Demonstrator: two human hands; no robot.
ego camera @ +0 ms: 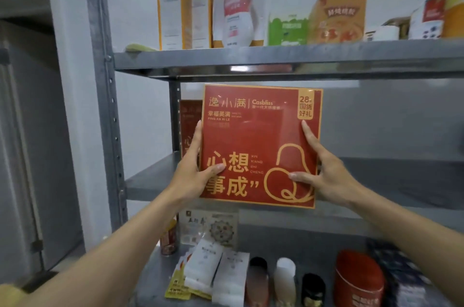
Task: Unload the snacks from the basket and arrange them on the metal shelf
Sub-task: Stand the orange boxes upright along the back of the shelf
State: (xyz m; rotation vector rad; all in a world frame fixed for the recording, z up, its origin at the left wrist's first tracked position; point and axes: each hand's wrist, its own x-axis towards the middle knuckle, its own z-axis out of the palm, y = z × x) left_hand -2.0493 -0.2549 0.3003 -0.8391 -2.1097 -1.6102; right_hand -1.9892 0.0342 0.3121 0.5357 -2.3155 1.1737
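Item: flat square red box (261, 146), glossy card, gold lettering. We hold it upright before the middle tier of the grey metal shelf (251, 60), our left hand (195, 173) and right hand (326, 171) gripping opposite edges, thumbs pressed on its face, forefingers straight.

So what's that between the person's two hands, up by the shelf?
A large flat red box with gold lettering. The left hand grips its left edge and the right hand its right edge, as the head view shows.
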